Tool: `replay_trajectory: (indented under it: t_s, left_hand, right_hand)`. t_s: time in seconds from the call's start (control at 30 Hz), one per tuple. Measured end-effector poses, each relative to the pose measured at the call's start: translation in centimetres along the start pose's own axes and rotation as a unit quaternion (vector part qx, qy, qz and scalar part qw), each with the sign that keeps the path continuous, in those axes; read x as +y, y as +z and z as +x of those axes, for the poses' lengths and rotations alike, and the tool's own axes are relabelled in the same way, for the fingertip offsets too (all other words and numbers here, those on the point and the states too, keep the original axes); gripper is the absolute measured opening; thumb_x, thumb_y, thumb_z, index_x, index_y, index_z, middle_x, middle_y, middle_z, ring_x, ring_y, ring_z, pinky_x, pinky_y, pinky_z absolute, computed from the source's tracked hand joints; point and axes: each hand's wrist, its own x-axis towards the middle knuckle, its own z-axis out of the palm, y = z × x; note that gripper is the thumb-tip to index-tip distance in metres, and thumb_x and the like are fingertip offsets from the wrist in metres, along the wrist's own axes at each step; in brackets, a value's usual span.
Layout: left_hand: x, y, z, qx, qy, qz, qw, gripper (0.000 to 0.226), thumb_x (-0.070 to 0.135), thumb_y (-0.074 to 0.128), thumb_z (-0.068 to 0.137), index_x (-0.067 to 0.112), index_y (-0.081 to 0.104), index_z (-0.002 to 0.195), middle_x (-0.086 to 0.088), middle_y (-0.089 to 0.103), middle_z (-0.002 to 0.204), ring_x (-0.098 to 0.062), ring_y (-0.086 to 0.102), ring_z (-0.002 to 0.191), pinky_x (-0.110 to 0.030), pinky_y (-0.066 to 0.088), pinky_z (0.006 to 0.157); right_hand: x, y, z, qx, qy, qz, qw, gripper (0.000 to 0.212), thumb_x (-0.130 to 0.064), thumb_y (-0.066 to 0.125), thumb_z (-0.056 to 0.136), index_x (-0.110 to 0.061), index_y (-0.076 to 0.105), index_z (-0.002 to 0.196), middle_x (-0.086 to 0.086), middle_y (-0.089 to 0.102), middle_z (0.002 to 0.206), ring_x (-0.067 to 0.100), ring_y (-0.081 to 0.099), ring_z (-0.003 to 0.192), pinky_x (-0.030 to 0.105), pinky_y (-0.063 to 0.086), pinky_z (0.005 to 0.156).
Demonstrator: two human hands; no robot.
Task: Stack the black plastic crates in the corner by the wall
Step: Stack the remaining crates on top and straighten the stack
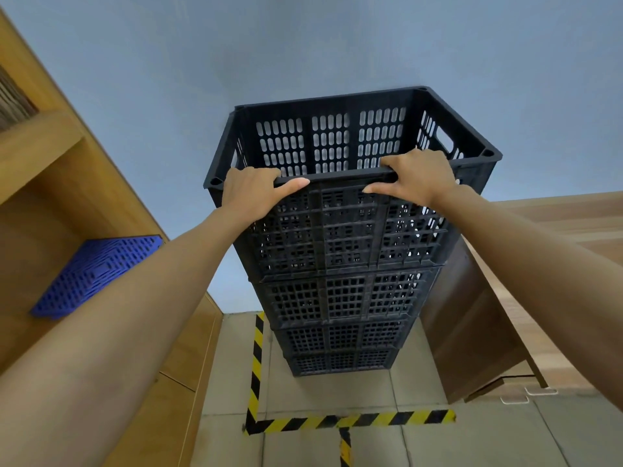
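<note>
A tall stack of black perforated plastic crates (344,298) stands on the floor against the pale blue wall. The top crate (337,139) is open and looks empty inside. My left hand (249,190) grips the near rim of the top crate toward its left end, fingers curled over the edge and thumb along the front. My right hand (414,175) grips the same rim toward its right end. Both arms reach forward and up to the crate.
Wooden shelving (50,183) runs along the left, with a blue perforated panel (97,271) lying on a shelf. A dark wooden desk (472,315) stands close to the right of the stack. Yellow-black hazard tape (350,419) marks the floor around the stack's base.
</note>
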Motion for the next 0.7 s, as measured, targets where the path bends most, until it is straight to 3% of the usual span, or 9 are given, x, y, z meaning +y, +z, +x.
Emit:
replay_trajectory:
  t_s: [0.17,0.3,0.4,0.7]
  left_hand:
    - [0.3,-0.8,-0.4,-0.045,-0.042,-0.028,0.998,0.067,0.085,0.023,0.080,0.022,0.045,0.073,0.002,0.055,0.074,-0.030,0.059,0.093,-0.060,0.035,0.101]
    - [1.2,-0.6,-1.3,-0.038,-0.094,-0.041,0.994,0.079,0.083,0.024,0.081,0.020,0.063,0.106,-0.007,0.066,0.106,-0.035,0.055,0.115,-0.056,0.029,0.105]
    - [1.7,-0.4,-1.3,-0.036,-0.119,-0.042,0.991,0.077,0.080,0.025,0.084,0.022,0.063,0.118,-0.009,0.062,0.122,-0.036,0.048,0.126,-0.058,0.019,0.112]
    - [1.1,-0.7,-0.6,-0.070,-0.107,-0.087,0.988,0.061,0.073,0.032,0.088,0.024,0.064,0.108,-0.008,0.060,0.122,-0.037,0.040,0.130,-0.061,0.018,0.110]
  right_hand:
    - [-1.1,-0.7,-0.5,-0.032,0.053,0.026,0.998,0.068,-0.083,0.042,0.076,-0.019,0.056,0.093,-0.002,0.058,0.066,0.022,0.058,0.064,0.030,0.039,0.057]
    - [-1.2,-1.4,-1.0,-0.067,0.060,0.054,0.994,0.069,-0.081,0.044,0.079,-0.020,0.059,0.107,-0.002,0.061,0.075,0.023,0.064,0.077,0.033,0.047,0.064]
    - [-0.9,-1.6,-1.4,-0.063,0.049,0.056,0.995,0.065,-0.074,0.047,0.083,-0.018,0.058,0.114,0.001,0.069,0.089,0.024,0.066,0.085,0.037,0.052,0.073]
    - [-1.3,-1.6,-1.5,-0.049,0.060,0.058,0.995,0.049,-0.062,0.053,0.088,-0.016,0.053,0.104,0.003,0.067,0.085,0.025,0.065,0.079,0.038,0.046,0.076]
